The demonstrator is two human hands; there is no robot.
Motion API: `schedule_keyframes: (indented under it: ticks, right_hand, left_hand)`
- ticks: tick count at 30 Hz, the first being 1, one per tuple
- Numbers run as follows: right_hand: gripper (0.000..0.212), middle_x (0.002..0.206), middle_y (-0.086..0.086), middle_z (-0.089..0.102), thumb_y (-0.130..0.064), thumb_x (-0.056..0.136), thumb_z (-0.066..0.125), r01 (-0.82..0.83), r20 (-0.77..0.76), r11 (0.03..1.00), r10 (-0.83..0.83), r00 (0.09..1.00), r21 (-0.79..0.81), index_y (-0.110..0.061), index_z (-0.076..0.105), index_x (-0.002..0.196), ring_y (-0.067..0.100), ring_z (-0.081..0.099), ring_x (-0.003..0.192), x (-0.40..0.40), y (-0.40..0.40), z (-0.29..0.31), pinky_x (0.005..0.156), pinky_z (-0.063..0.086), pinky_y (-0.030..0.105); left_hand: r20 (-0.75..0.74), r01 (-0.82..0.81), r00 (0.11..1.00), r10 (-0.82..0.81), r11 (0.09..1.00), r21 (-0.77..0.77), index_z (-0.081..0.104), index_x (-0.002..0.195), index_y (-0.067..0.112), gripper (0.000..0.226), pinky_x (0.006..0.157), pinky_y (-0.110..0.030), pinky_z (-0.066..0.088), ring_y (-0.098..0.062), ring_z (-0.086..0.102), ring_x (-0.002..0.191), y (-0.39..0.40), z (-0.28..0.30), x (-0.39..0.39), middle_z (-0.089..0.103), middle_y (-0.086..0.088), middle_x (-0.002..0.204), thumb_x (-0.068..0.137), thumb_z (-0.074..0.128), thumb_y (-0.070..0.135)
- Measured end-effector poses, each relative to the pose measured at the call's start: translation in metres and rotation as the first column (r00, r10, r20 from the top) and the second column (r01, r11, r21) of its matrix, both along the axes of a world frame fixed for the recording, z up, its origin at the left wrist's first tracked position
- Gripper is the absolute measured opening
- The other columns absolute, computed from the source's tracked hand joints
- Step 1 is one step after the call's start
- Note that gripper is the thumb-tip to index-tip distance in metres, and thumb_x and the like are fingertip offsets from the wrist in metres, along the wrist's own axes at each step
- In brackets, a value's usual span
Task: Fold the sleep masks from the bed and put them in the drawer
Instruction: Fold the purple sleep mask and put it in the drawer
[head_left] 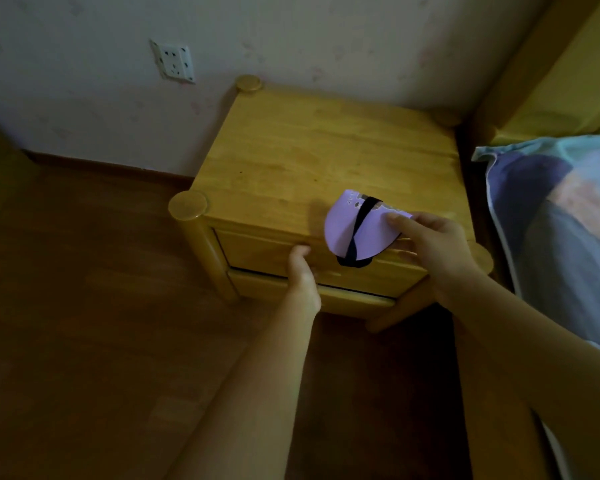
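Now, left hand: I see my fingers curled onto the drawer front, gripping its edge.
Right hand: fingers pinching the folded lilac mask.
Mask: just beyond my right fingers, over the nightstand's front edge, black strap across it.
Drawer: shut, under both hands.

One sleep mask, one nightstand w/ two drawers — one wall socket, two hands.
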State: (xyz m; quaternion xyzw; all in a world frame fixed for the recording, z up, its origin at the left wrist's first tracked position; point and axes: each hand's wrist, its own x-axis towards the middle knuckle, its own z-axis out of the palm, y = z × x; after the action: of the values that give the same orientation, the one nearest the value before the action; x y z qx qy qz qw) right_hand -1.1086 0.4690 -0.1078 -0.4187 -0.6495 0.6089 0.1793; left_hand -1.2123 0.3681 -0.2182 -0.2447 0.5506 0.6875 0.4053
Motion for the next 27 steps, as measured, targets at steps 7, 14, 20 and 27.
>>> schedule_keyframes:
  ticks: [7, 14, 20, 27]
  right_hand:
    - [0.013, 0.082, -0.005, 0.075, -0.03, 0.086, 0.067, 0.035, 0.038, 0.996, -0.032, 0.999, -0.079, -0.018, 0.07, 0.087, 0.006, 0.071, 0.069, 0.016, -0.001, -0.003, 0.078, 0.051, 0.029]
    - [0.023, 0.095, 0.011, 0.073, -0.025, 0.088, 0.066, 0.081, 0.156, 0.978, -0.051, 0.986, -0.191, -0.007, 0.068, 0.101, 0.02, 0.069, 0.078, 0.044, -0.026, -0.018, 0.085, 0.049, 0.038]
    - [0.025, 0.094, 0.014, 0.071, -0.018, 0.09, 0.064, 0.055, 0.281, 0.967, 0.018, 0.96, -0.251, -0.001, 0.065, 0.109, 0.019, 0.067, 0.076, 0.06, -0.034, -0.056, 0.062, 0.05, 0.026]
    - [0.029, 0.102, 0.017, 0.063, -0.002, 0.091, 0.058, 0.002, 0.461, 0.979, 0.095, 0.883, -0.205, 0.0, 0.056, 0.12, 0.022, 0.062, 0.077, 0.05, -0.034, -0.109, 0.062, 0.053, 0.029]
  left_hand:
    - [-0.003, 0.01, 1.0, -0.011, 0.995, -0.103, 0.052, 0.112, 0.023, 0.025, 0.109, -0.043, 0.031, -0.022, 0.056, 0.103, -0.03, -0.019, 0.026, 0.059, -0.009, 0.124, 0.09, 0.045, 0.033]
    - [0.116, 0.098, 0.991, -0.071, 0.964, -0.248, 0.045, 0.133, 0.007, 0.038, 0.069, -0.02, 0.039, -0.016, 0.057, 0.075, -0.085, -0.023, 0.062, 0.065, -0.011, 0.105, 0.099, 0.033, 0.019]
    - [0.133, -0.005, 0.99, 0.046, 0.957, -0.289, 0.04, 0.139, 0.005, 0.046, 0.036, -0.017, 0.022, -0.011, 0.052, 0.037, -0.107, -0.03, 0.071, 0.059, -0.015, 0.107, 0.102, 0.02, 0.026]
    - [-0.035, -0.265, 0.964, 0.264, 0.937, -0.226, 0.042, 0.1, 0.019, 0.018, 0.03, -0.015, 0.042, -0.021, 0.05, 0.063, -0.108, -0.044, 0.083, 0.051, -0.007, 0.074, 0.102, 0.026, 0.013]
